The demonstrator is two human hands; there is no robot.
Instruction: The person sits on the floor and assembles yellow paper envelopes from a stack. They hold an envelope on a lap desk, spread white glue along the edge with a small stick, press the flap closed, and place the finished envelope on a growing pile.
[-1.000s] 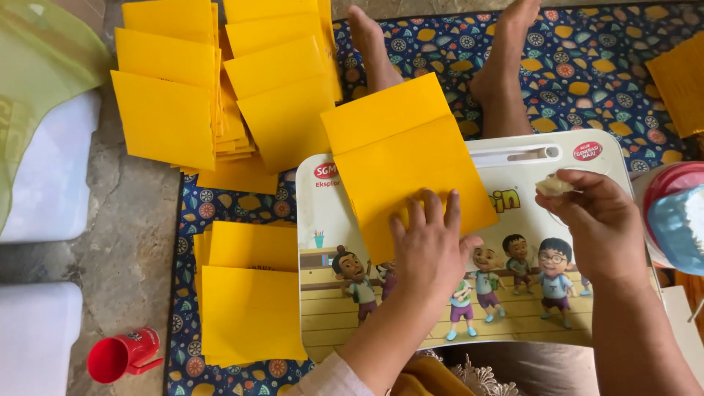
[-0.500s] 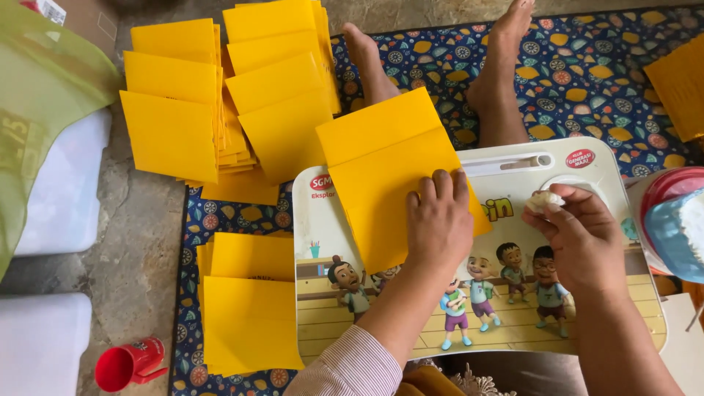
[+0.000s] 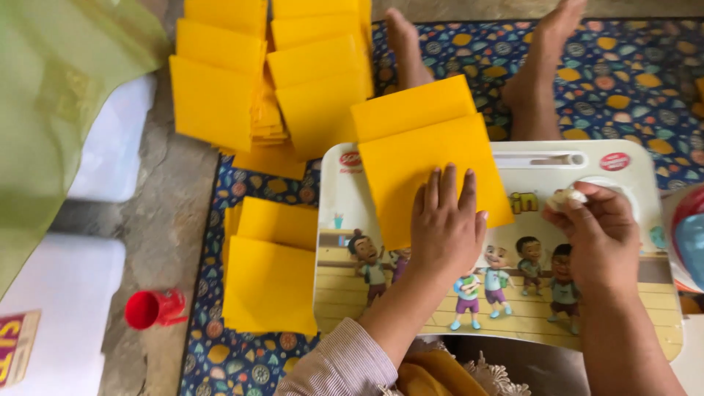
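- Hands came nearest: the left hand [image 3: 445, 229] lay flat, fingers spread, its grip released, pressing the yellow paper [image 3: 427, 158] onto the lap tray [image 3: 631, 293], a cartoon-printed surface.
- Right of it, the right hand [image 3: 600, 238] had its grip pinched on a small pale lump [image 3: 566, 197] above the tray.
- Left of the tray, a low yellow stack [image 3: 270, 275] sat on the patterned mat [image 3: 631, 81], a red cup [image 3: 150, 309] beside it.
- Farther off lay more yellow sheets [image 3: 264, 73] and bare feet [image 3: 539, 81].
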